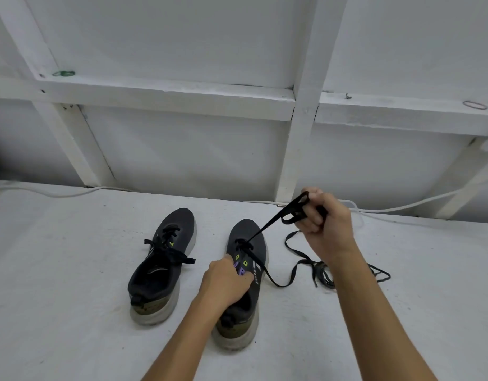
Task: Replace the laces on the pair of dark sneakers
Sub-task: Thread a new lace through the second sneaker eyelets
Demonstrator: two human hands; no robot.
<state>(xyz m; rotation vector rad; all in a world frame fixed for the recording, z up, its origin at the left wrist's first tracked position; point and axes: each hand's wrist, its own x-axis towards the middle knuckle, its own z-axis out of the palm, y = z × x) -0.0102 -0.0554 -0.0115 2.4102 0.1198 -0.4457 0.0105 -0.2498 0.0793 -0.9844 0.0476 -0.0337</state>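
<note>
Two dark sneakers with pale soles stand side by side on a white surface, toes pointing away from me. The left sneaker (162,264) is laced, its black lace ends loose across the tongue. My left hand (226,281) grips the tongue area of the right sneaker (247,273). My right hand (326,224) is raised to the right of that shoe and grips a black lace (267,225), which runs taut from the shoe's front eyelets up to my fingers. The lace's other end trails off the shoe's right side.
A loose tangle of black lace (324,273) lies on the surface under my right forearm. A white cable (402,209) runs along the back edge. Behind stands a white framed wall (166,97) with rubber bands on its ledge.
</note>
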